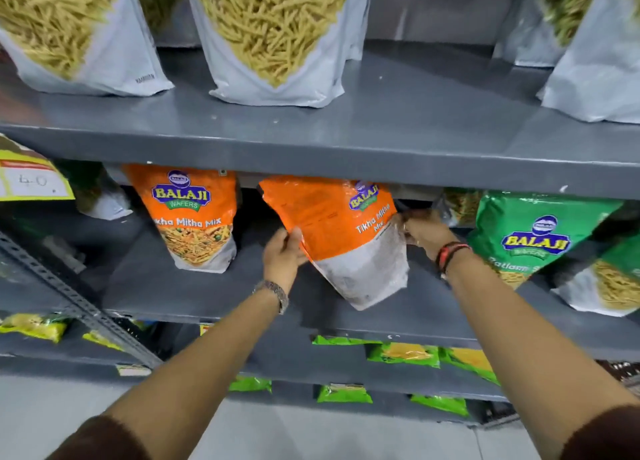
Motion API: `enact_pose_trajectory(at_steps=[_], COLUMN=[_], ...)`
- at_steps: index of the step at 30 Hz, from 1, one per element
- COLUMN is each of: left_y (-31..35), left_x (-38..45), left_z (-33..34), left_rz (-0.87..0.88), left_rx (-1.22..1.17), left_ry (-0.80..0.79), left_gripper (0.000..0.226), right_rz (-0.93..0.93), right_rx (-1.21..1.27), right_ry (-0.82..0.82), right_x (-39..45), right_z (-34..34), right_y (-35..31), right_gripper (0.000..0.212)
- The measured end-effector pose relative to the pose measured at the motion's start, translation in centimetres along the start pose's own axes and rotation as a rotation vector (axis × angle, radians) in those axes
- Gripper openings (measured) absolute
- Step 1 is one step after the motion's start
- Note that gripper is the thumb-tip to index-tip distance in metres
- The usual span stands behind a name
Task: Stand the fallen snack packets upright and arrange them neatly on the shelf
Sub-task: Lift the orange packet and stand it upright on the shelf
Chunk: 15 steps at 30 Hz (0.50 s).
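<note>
An orange snack packet (332,224) with a white lower part is tilted on the middle grey shelf (207,297), its base pointing toward me and to the right. My left hand (282,255) grips its left edge and my right hand (426,232) grips its right edge. A second orange packet (194,217) of the same kind stands upright to the left. A green packet (533,234) stands to the right of my right hand.
The upper shelf (346,141) overhangs the packets and carries several white bags of yellow sticks (273,33). A white bag (602,286) sits at far right. Green and yellow packets (405,354) lie on lower shelves. A price tag (31,179) hangs at left.
</note>
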<state>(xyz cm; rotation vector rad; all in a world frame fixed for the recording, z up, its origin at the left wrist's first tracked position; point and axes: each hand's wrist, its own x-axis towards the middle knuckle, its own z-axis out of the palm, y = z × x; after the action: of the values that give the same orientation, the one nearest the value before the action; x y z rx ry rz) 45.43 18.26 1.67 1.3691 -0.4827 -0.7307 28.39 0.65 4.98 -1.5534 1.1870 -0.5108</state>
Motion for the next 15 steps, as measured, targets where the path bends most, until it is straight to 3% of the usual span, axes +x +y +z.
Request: enact_pose_trajectory(at_steps=[2, 5, 8, 10, 12, 15], left_y=[1.7, 2.2, 1.4, 2.3, 2.4, 1.3], left_x=[1.3, 3.4, 4.3, 3.2, 2.4, 0.4], left_z=[0.5, 0.7, 1.1, 1.7, 2.2, 2.7], left_rz=[0.044, 0.087, 0.098, 0.097, 0.022, -0.213], left_rx=[0.105, 0.245, 0.35, 0.334, 0.298, 0.255], left_ry=[0.005, 0.027, 0.045, 0.042, 0.049, 0.068], left_gripper=[0.019, 0.024, 0.037, 0.03, 0.033, 0.057], right_rz=[-0.078, -0.038, 0.025, 0.008, 0.01, 0.069], right_rx=[0.027, 0.063, 0.119, 0.175, 0.307, 0.396], right_ry=[0.097, 0.172, 0.177, 0.156, 0.099, 0.039], right_x=[-0.4, -0.3, -0.1, -1.6, -3.0, -3.6], right_z=[0.6, 1.6, 2.4, 2.5, 2.4, 2.0], right_y=[0.8, 2.7, 4.8, 4.6, 4.0, 3.3], right_gripper=[0.034, 0.036, 0.031, 0.026, 0.022, 0.041])
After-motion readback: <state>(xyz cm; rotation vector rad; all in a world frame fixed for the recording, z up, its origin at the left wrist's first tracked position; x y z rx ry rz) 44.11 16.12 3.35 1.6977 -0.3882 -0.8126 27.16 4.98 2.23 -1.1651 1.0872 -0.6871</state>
